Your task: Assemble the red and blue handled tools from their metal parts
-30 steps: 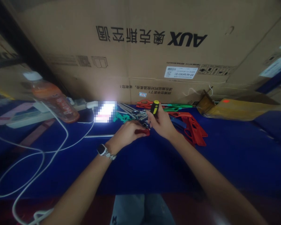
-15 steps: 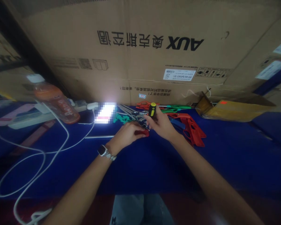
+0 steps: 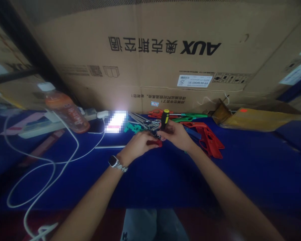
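Observation:
A screwdriver (image 3: 165, 119) with a black and yellow handle stands nearly upright, handle up. My right hand (image 3: 178, 134) is closed around its lower part; the tip is hidden by the fingers. Just left of it, my left hand (image 3: 139, 144) is closed on a small red plastic part (image 3: 158, 143), which pokes out past the fingertips. Both hands nearly meet, low over the blue table surface (image 3: 150, 180). Behind them lie metal rods (image 3: 140, 118) and small green plastic pieces (image 3: 132, 128). Red plastic gun-shaped parts (image 3: 210, 139) rest right of my right hand.
A large cardboard box (image 3: 145, 73) stands along the back. To the left are a drink bottle (image 3: 67, 112), a lit phone-like screen (image 3: 116, 121), and a looped white cable (image 3: 54, 164). A yellow package (image 3: 261, 120) lies at the back right. One metal rod (image 3: 110, 147) lies beside my left wrist.
The view has shifted slightly, so things appear a little further right. My right fingers sit lower on the screwdriver, showing more of its handle. My left hand keeps its hold.

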Demonstrator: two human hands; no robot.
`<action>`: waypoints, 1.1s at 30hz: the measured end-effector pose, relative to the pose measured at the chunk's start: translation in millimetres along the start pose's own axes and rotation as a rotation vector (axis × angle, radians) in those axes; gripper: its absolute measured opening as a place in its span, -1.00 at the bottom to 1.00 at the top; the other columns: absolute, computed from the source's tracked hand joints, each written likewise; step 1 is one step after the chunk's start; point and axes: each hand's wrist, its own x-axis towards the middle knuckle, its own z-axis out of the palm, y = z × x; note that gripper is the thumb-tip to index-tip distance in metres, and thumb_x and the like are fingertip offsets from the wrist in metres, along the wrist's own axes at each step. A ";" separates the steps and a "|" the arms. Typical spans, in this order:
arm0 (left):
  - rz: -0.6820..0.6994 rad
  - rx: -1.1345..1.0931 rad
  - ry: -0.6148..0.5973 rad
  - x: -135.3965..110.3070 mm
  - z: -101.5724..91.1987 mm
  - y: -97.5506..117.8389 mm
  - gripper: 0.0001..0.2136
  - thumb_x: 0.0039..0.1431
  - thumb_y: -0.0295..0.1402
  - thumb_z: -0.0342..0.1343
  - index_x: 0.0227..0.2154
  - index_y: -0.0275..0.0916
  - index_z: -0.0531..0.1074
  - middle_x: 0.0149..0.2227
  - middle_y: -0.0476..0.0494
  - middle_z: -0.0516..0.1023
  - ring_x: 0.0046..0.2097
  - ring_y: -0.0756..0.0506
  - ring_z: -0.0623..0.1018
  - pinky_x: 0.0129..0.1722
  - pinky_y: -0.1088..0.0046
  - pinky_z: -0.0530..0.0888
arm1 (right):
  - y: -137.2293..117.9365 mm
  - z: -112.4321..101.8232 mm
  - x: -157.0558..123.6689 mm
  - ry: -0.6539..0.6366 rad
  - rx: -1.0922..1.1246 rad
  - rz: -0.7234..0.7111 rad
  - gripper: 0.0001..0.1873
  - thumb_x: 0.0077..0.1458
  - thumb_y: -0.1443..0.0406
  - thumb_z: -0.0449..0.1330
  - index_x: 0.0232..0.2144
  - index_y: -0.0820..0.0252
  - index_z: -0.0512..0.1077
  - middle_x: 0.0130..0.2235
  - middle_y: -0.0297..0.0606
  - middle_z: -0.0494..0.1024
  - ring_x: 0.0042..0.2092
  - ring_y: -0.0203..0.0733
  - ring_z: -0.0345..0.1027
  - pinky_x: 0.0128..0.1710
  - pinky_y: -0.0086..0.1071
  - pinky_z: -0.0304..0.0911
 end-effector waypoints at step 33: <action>0.005 0.048 -0.007 -0.8 1.3 -0.6 -0.83 0.23 -0.24 0.25 -0.15 -0.04 0.63 -0.11 -0.08 0.61 -0.07 -0.15 0.57 -0.10 0.34 0.45 | 20.8 8.3 -8.9 0.158 0.141 0.113 -0.50 -0.22 0.00 0.49 -0.51 0.16 0.32 -0.59 -0.41 0.51 -0.54 -0.25 0.48 -0.48 -0.37 0.49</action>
